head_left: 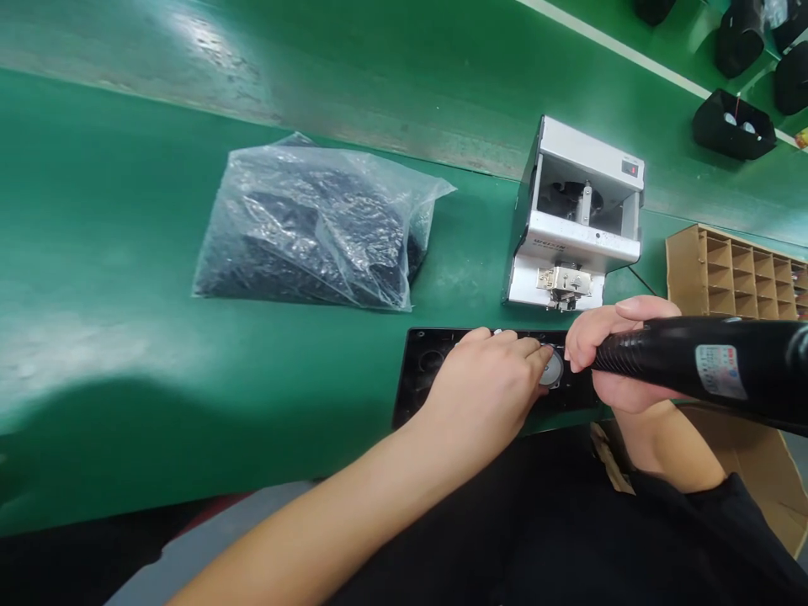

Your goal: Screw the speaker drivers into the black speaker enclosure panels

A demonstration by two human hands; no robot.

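A black plastic panel (424, 370) lies at the near edge of the green bench. My left hand (486, 387) rests on it, fingers curled, fingertips pinching a small round silver part (553, 369) seated in the panel. My right hand (609, 353) is wrapped round a black electric screwdriver (700, 364), whose body runs off to the right. Its tip points down beside the silver part and is hidden behind my fingers.
A grey-white screw feeder machine (577, 219) stands just behind the panel. A clear plastic bag of black parts (316, 223) lies to the left. A cardboard divider box (738, 269) sits at the right, black housings (732, 124) at the far right back.
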